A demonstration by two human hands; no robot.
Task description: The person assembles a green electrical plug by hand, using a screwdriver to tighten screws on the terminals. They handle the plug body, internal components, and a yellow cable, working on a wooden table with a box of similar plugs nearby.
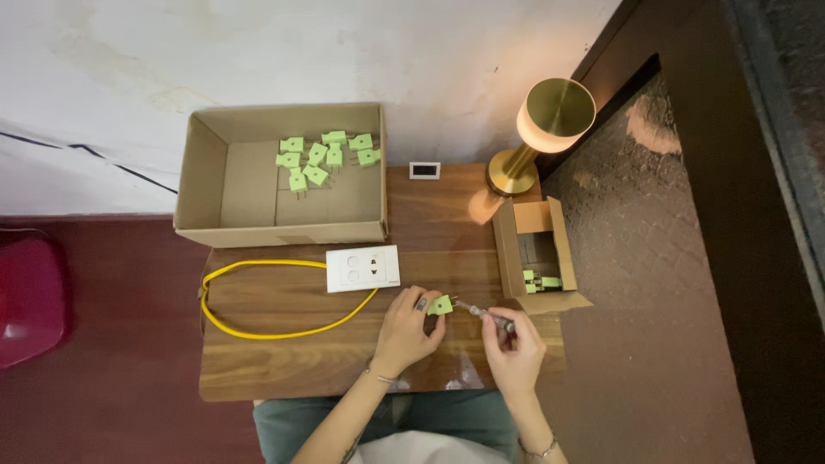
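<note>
head view: left hand [406,331] holds green plug [442,304], right hand [514,348] screwdriver [486,315].

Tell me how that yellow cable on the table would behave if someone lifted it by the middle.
The yellow cable lies in a loose curved loop, so it would probably sag and droop rather than hold shape. One end seems to run to the white socket block, which would likely drag along or anchor it. It looks thin, so probably light.

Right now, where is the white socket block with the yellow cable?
In the head view, the white socket block lies mid-table, just in front of the large cardboard box and just beyond the left hand; its yellow cable loops leftward.
</note>
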